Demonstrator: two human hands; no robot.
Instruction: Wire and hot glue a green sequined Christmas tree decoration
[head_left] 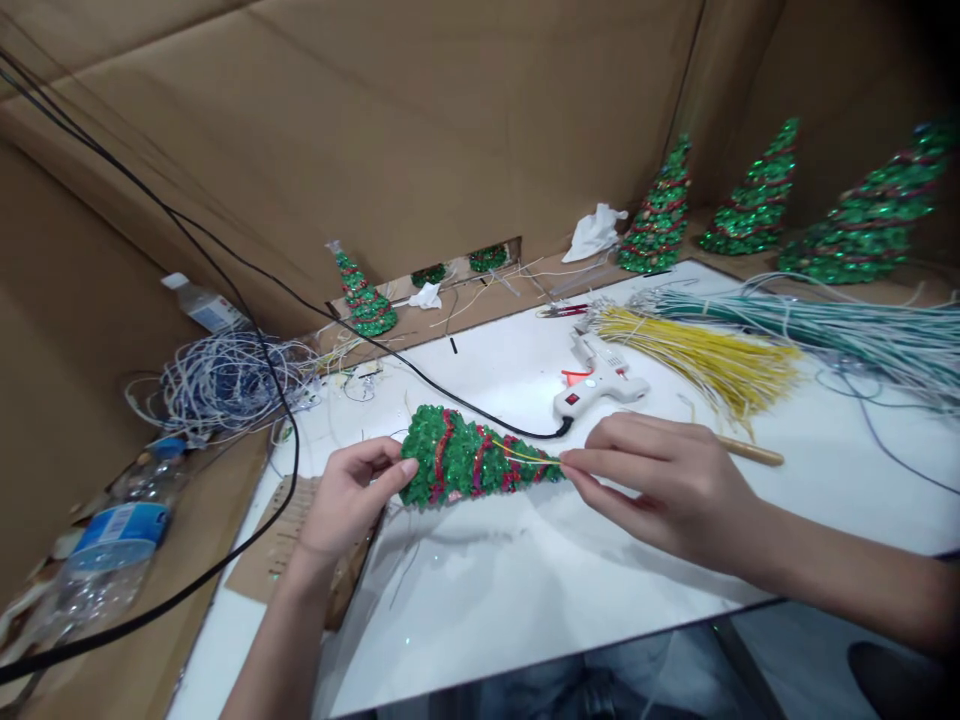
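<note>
A small green sequined Christmas tree (461,455) with red garland bands lies on its side above the white tabletop, its wide base to the left. My left hand (360,490) grips that base, thumb on the near side. At the pointed tip, my right hand (660,480) pinches thin yellow and white wires (521,454) that run along the tree's upper side. Whether the fingertips also press on the tip itself I cannot tell. Just beyond my right hand lies a white glue gun (600,380) with a black cord.
Bundles of yellow wires (697,355) and green-white wires (847,325) lie at the right, near a wooden stick (750,452). Finished-looking trees (660,215) stand along the back. Tangled wire (225,380) and a plastic bottle (120,540) are left. The black cord (292,440) crosses the left side.
</note>
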